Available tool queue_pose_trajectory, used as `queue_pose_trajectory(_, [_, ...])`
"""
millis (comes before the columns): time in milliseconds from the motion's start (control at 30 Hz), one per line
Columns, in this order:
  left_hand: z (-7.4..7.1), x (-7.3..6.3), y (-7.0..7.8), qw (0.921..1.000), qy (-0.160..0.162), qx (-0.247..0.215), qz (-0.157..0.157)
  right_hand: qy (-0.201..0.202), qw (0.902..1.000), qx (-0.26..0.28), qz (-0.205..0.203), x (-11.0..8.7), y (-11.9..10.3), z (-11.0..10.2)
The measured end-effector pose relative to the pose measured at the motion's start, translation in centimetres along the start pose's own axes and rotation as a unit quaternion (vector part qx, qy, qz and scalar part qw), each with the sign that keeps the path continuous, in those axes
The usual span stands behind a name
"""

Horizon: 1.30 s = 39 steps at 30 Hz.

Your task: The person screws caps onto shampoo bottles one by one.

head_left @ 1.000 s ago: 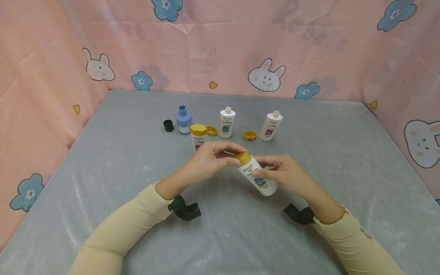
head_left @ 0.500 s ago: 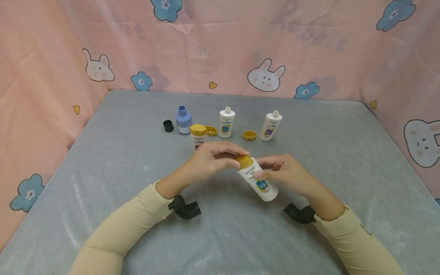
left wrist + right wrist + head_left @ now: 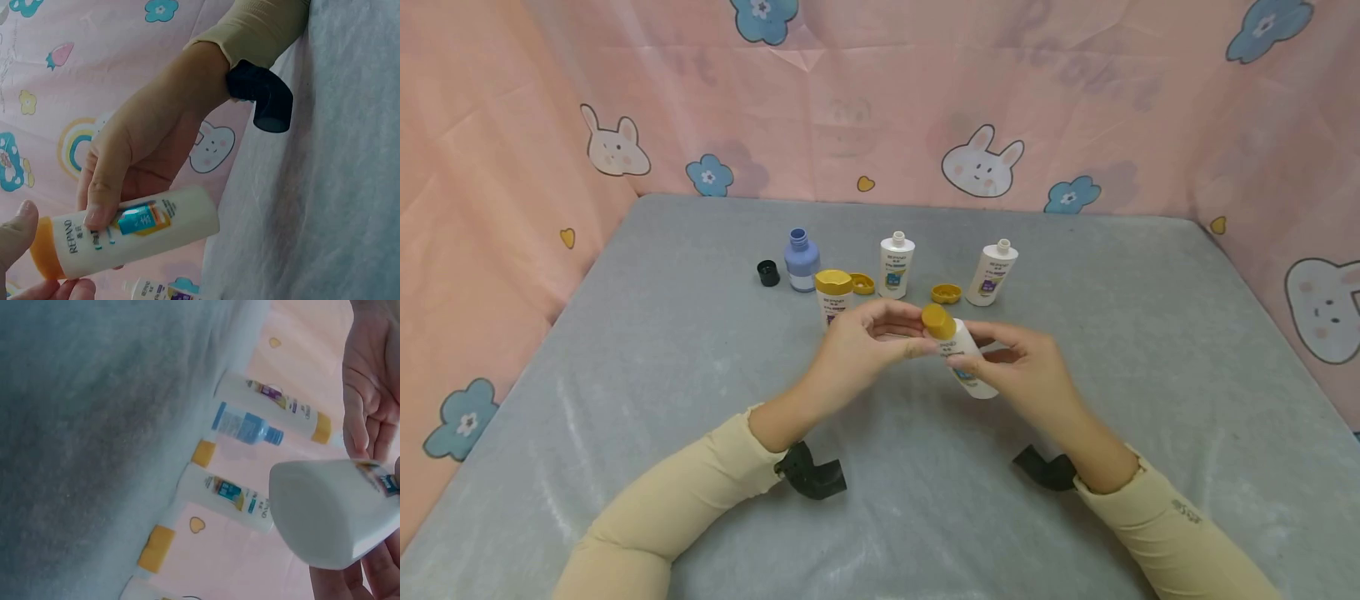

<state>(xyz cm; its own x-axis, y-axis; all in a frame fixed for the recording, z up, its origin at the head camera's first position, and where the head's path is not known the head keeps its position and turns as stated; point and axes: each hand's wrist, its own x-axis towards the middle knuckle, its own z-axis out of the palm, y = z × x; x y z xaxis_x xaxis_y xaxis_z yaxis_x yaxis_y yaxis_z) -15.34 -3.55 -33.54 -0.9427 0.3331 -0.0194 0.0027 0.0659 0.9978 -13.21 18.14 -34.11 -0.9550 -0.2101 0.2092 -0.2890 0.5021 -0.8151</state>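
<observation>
In the head view, a white shampoo bottle (image 3: 973, 385) with a gold cap (image 3: 938, 322) tilts above the table, cap end up and to the left. My right hand (image 3: 1028, 367) grips its body, thumb across the label and fingers behind. My left hand (image 3: 868, 343) is at the cap, its fingers fairly straight and its thumb by the cap's lower edge. The left wrist view shows the left thumb (image 3: 19, 234) and fingertips on either side of the cap. From the right wrist, the bottle's base (image 3: 312, 515) faces the camera.
Behind stand two uncapped white bottles (image 3: 895, 268) (image 3: 992, 275), a blue open bottle (image 3: 802, 263) and a gold-capped bottle (image 3: 834, 292), partly hidden. Gold caps (image 3: 946, 293) (image 3: 862, 284) and a black cap (image 3: 768, 272) lie among them on the grey-covered table (image 3: 700, 375).
The held bottle has risen and its cap now turns more toward the head camera. My left fingers have loosened from around the cap; my right hand keeps its hold on the body.
</observation>
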Motion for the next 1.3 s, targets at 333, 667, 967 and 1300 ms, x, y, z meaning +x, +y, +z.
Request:
queue_pose_trajectory(333, [0.9,-0.8,-0.2,0.9992,0.035,-0.007,0.019,0.043,0.9905,-0.047,-0.122,-0.6,0.2,1.0])
queue_pose_trajectory(667, [1.1,-0.8,-0.6,0.9982,0.03,-0.011,0.05,0.046,0.9873,-0.049,-0.144,-0.7,0.3,1.2])
queue_pose_trajectory(967, [0.6,-0.7,-0.2,0.9995,0.009,-0.007,0.029,0.009,0.9974,-0.019,-0.07,-0.8,-0.4,0.9])
queue_pose_trajectory(1300, [0.0,-0.5,0.2,0.9988,-0.038,-0.003,0.03,-0.065,0.9966,0.036,0.035,-0.4,-0.8,-0.2])
